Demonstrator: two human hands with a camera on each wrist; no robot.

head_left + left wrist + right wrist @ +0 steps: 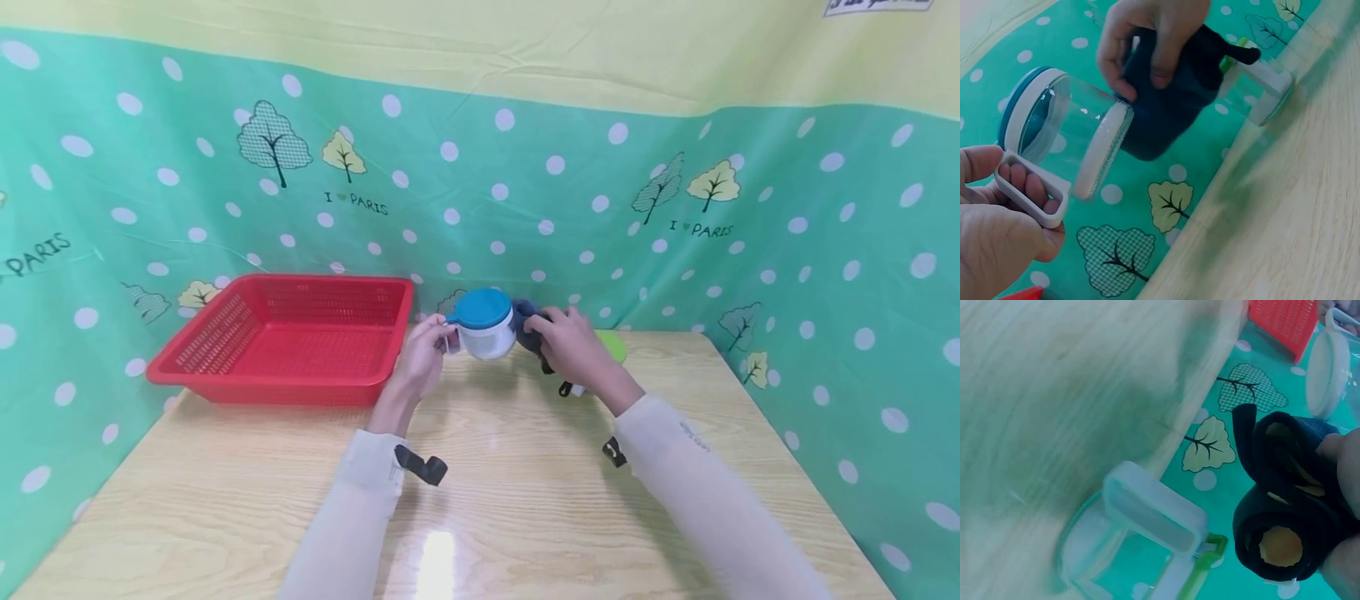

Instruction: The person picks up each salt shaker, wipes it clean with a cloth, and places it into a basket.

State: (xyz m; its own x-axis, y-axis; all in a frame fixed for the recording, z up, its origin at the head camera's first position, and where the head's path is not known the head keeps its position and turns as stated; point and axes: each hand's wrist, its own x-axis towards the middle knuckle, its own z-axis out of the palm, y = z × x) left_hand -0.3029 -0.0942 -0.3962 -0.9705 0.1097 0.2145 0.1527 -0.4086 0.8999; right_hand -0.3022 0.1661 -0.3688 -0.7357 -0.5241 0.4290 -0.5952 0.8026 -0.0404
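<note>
My left hand (pixel 422 358) grips the white handle (pixel 1035 194) of a clear jar (pixel 1075 125) with a blue lid (pixel 482 307), raised above the table. In the left wrist view the jar lies tilted. My right hand (pixel 573 346) holds a dark rolled-up cloth item (pixel 1169 94) close beside the jar's base; whether they touch I cannot tell. The right wrist view shows this roll (pixel 1272 494) end-on, with a loose strap and something tan inside. Behind my right hand stands a second clear jar (pixel 1129 544) with a white handle and a green lid (pixel 612 345).
A red plastic basket (pixel 281 392) stands at the back left of the wooden table (pixel 495 483), left of my left hand. A green dotted cloth (pixel 480 192) hangs behind the table and along its sides.
</note>
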